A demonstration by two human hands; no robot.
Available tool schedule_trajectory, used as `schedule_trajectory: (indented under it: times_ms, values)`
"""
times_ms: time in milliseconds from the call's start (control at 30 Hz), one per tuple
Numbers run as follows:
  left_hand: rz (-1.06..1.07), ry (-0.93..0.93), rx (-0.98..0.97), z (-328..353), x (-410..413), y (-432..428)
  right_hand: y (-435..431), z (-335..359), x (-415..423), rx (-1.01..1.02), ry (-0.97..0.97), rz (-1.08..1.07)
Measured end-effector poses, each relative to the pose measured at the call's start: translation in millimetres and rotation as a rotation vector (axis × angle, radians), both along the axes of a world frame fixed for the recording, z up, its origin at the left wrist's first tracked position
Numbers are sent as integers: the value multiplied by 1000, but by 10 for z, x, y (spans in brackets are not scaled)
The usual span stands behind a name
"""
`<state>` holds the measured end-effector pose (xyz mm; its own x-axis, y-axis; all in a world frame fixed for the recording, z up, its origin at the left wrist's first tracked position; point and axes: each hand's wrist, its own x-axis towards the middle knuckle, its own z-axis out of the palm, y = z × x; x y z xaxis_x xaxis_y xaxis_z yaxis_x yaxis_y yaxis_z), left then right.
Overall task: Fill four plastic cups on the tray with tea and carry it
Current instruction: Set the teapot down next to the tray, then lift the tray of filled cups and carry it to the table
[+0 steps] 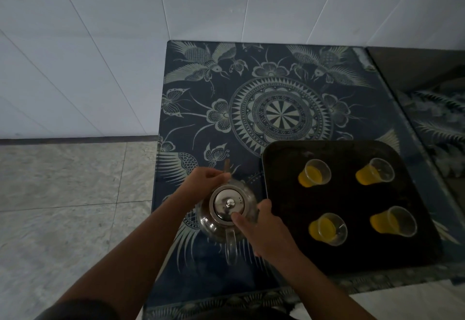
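Both hands (261,229) on teapot (227,212), beside tray (281,219)

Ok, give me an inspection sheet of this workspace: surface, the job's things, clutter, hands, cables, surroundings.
Surface: table under a dark blue patterned cloth.
Job's things: black tray on the table's right side, holding four clear plastic cups, each upright with yellow tea; glass teapot, metal lid on, left of the tray.
Clutter: nothing seen.
Hands: left hand at the teapot's spout side; right hand on its body, a fingertip on the lid; grip unclear.
Cables: nothing seen.
Surroundings: white tiled wall, grey tile floor.
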<state>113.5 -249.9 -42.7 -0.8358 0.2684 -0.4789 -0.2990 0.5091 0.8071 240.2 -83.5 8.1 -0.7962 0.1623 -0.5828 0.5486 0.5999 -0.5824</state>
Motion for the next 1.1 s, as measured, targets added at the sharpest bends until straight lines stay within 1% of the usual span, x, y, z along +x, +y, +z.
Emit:
schedule_trajectory:
  times_ms: [67, 233, 433, 600, 767, 933, 1100]
  values:
    - [-20, 47, -45, 41, 10, 20, 16, 1, -4, 17, -4, 20]
    - [-72, 222, -287, 183, 30, 82, 131, 66, -8, 65, 23, 101]
    - [-98, 268, -412, 451, 26, 111, 334, 114, 1, 29, 49, 111]
    - [-27, 334, -465, 656, 262, 352, 654, 100, 58, -30, 84, 136]
    - [17, 479, -496, 841, 629, 828, 1144, 146, 151, -36, 157, 200]
    - [-9, 474, -518, 954, 1000, 1454, 1764, 219, 251, -34, 213, 230]
    - [-30, 478, -556, 986, 1287, 2027, 2426, 302, 374, 41, 285, 288]
